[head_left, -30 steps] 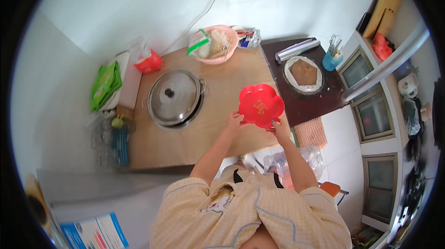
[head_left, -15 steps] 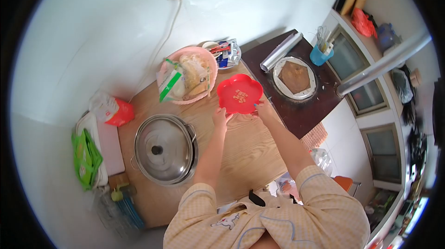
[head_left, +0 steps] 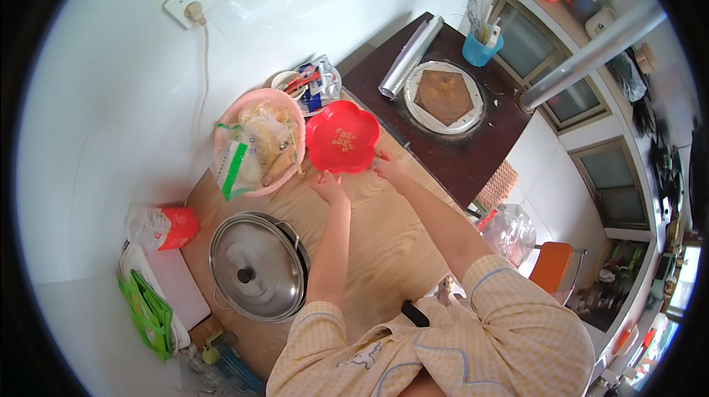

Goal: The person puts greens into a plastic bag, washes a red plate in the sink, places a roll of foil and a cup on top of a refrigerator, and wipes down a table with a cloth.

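Note:
A red flower-shaped plate (head_left: 362,147) with gold characters in its middle sits at the back of the wooden table. My left hand (head_left: 329,188) is at the plate's near edge, its fingers apart and the fingertips touching or almost touching the rim. On the other side my right hand (head_left: 391,169) is open, just off the plate's right edge. Left of the plate stands a pink basket (head_left: 299,144) holding plastic bags of food. Behind it is a dish with blue and silver packets (head_left: 319,85).
A lidded steel pot (head_left: 258,257) stands on the wooden table (head_left: 391,242) at left. The dark stove table (head_left: 473,168) at right carries a foil-like roll (head_left: 411,56), a round burner cover (head_left: 443,98) and a blue utensil cup (head_left: 481,50). A metal pipe (head_left: 591,57) rises beside it.
The red plate has come to rest beside the pink basket. My right hand has drawn away from its rim, and my left hand has loosened. The view has turned and shifted.

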Demonstrator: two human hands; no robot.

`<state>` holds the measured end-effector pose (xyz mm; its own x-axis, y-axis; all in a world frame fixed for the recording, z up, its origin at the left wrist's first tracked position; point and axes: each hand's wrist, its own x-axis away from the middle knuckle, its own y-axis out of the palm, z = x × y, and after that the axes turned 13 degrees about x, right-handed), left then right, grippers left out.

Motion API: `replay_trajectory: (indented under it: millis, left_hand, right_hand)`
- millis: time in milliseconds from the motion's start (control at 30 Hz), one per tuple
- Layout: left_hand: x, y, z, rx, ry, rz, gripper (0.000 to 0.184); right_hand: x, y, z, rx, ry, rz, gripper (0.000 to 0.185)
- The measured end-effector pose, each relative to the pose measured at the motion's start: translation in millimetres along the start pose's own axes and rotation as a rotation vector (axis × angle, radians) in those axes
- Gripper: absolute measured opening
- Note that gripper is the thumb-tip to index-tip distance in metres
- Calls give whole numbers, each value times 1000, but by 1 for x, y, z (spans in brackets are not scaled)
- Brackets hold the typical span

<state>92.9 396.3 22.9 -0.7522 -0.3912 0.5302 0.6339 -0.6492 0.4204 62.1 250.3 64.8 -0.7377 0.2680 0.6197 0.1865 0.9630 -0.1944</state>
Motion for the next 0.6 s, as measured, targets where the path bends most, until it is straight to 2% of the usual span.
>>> replay_trajectory:
  millis: [67,100,167,200,233,267,300,333,400,433,500,533,567,600]
  left_hand:
    - [36,21,5,-338,292,86,26]
    - [36,22,-6,-344,287,76,26]
    - [32,21,-37,-523,647,-76,14]
    - [40,25,-41,-524,645,-85,14]
    - [49,30,-44,-664,646,-236,18]
    - [58,36,-48,-798,648,-389,26]
    - [66,41,-57,-828,645,-400,35]
    - [75,44,-64,-822,648,-400,35]
    - [94,50,-77,-964,533,-436,35]
    - [104,54,-82,-957,542,-429,35]
    - [123,54,-91,-855,555,-517,20]
    - [130,52,-96,-860,560,-506,20]
    - [135,55,-101,-922,764,-491,15]
    - [135,56,-106,-985,965,-471,19]
  right_hand:
    - [-8,-14,29,73,-47,20,35]
    - [-10,-22,41,156,-105,31,33]
    - [3,-46,50,199,-95,47,28]
    - [8,-58,58,252,-89,52,25]
    - [14,-69,66,219,-102,104,27]
    - [21,-81,76,217,-105,110,27]
    - [33,-95,80,198,-109,206,28]
    - [44,-108,84,181,-116,299,31]
    - [48,-129,104,195,-82,292,32]
    - [50,-138,112,170,-95,291,32]
    - [54,-159,124,168,-111,279,25]
    - [58,-167,129,167,-113,267,25]
    - [58,-175,132,120,-109,275,22]
    - [58,-182,136,72,-101,283,20]
